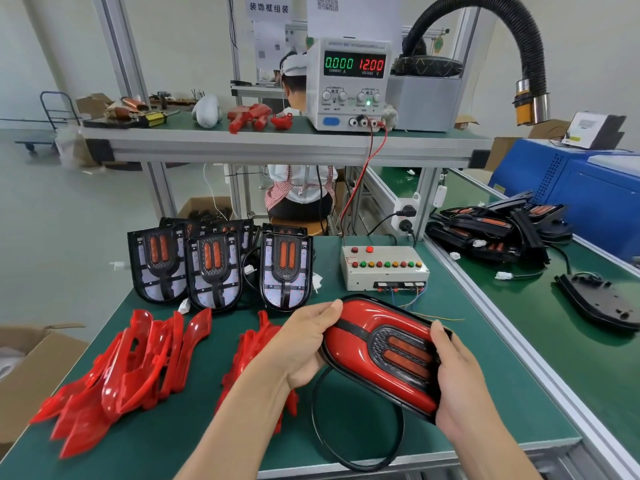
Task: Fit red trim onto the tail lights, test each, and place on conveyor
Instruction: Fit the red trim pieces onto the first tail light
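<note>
Fingers of the left hand (308, 344) curled round the narrow end of the tail light (384, 355), thumb on the glossy face; fingers of the right hand (457, 382) wrapped round the wide end, thumb over the top edge beside the amber lens. Held clear of the green bench (512, 403), tilted, red trim (349, 341) already lying over the black housing, black cable (356, 427) looping down onto the mat below. Probably the seating step: best done by pressing with both thumbs along the rim, working from one end to the other, listening for clips, then checking that no gap shows between red edge and black lip all the way round. Worth keeping thumbs off the lens window to avoid smears, and letting the cable hang free so the plug reaches without strain. Next, judging by the layout, the plug goes to the test box (384, 268) just beyond the hands, fed from the power supply (349, 84) on the upper shelf. Further out: bare housings (214, 271) standing upright in a row at the back of the mat, loose trim pieces (128, 372) heaped at left, finished units (495, 230) piled on the conveyor (595, 375) to the right, well apart.
</note>
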Demonstrator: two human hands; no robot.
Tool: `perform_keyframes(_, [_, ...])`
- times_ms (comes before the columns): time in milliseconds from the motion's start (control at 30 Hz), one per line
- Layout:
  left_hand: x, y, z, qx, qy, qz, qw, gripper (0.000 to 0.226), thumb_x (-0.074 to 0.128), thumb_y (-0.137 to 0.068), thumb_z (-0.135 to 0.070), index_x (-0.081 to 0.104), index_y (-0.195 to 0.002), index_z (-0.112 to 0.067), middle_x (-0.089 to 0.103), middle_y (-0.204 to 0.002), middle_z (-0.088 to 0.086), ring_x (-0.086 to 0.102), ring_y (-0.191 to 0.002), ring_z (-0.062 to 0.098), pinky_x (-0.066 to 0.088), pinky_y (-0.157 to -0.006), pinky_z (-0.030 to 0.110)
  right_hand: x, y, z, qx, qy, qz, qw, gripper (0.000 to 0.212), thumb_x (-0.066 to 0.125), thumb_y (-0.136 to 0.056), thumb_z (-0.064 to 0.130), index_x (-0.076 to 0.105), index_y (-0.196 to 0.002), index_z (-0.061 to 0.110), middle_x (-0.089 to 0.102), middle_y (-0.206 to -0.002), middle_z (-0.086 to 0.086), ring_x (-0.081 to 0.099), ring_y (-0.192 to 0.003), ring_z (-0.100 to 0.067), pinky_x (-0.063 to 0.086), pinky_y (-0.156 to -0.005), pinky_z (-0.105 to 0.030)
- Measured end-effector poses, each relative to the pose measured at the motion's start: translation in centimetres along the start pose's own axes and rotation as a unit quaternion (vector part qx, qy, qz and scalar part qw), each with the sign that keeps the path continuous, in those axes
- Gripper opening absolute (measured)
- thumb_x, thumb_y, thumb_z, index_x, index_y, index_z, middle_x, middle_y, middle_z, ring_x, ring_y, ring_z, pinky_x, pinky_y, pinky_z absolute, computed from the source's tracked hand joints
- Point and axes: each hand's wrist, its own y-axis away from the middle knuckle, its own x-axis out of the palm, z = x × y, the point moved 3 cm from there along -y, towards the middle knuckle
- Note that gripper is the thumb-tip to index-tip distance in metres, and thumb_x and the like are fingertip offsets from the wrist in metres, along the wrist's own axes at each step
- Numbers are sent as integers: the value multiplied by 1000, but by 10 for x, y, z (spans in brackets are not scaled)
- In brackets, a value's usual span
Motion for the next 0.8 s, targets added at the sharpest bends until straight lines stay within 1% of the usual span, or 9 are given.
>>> perform_keyframes(133, [4,-5,18,-17,-15,-48,999,36,59,-102,-35,68,-118,-4,77,-102,14,72,-83,24,60,-72,37,-11,15,-15,27,-30,-38,998,30,55,-101,43,66,-110,16,77,-94,-17,76,-79,-40,59,-60,-52])
perform_keyframes(233, [3,-9,36,-21,-21,-89,996,23,65,-100,-19,71,-117,-6,78,-100,12,73,-80,20,58,-68,32,-15,25,-30,19,-53,-71,996,32,53,-102,40,64,-109,11,77,-90,-18,75,-76,-41,60,-56,-50])
perform_keyframes(333, [3,-14,47,-24,-15,-132,991,18,68,-97,-18,75,-111,-7,79,-92,11,72,-72,18,58,-64,31,-20,26,-45,9,-48,-96,994,36,48,-105,37,64,-111,6,77,-87,-19,76,-75,-37,60,-52,-41])
perform_keyframes(433, [6,-17,50,-35,-13,-138,990,20,61,-102,-24,74,-110,-11,78,-92,11,70,-72,21,57,-64,33,-24,17,-52,-11,-13,-128,992,39,45,-106,39,64,-109,6,77,-86,-16,76,-75,-34,61,-54,-38])
perform_keyframes(500, [6,-20,49,-43,-9,-128,991,19,56,-104,-17,73,-112,-13,78,-95,10,70,-75,22,58,-65,34,-28,10,-57,-23,15,-153,988,38,45,-105,42,64,-104,9,78,-85,-13,76,-74,-31,61,-58,-40])
perform_keyframes(633, [-3,-26,45,-55,-18,-166,984,21,57,-101,-5,75,-109,-13,78,-94,12,70,-77,24,58,-69,35,-35,2,-69,-1,66,-125,990,36,51,-103,43,67,-104,10,78,-93,-13,76,-86,-32,60,-82,-52])
perform_keyframes(700, [-6,-29,46,-57,-21,-189,980,25,52,-103,-3,74,-112,-8,76,-99,15,68,-84,28,55,-80,40,-38,1,-68,16,96,-94,991,37,56,-100,43,69,-102,8,78,-90,-11,77,-84,-30,62,-77,-49])
perform_keyframes(733, [-6,-31,47,-59,-26,-198,978,27,49,-104,-3,74,-113,-6,76,-98,16,67,-85,29,54,-81,40,-39,1,-66,15,117,-84,989,38,59,-98,43,70,-99,7,78,-88,-11,77,-83,-29,63,-74,-48])
perform_keyframes(800, [-6,-34,47,-65,-48,-211,974,31,44,-104,-2,74,-113,-4,75,-92,15,66,-76,26,54,-70,33,-43,-1,-60,-4,182,-79,980,44,61,-95,48,72,-90,6,77,-83,-11,76,-77,-27,63,-75,-51])
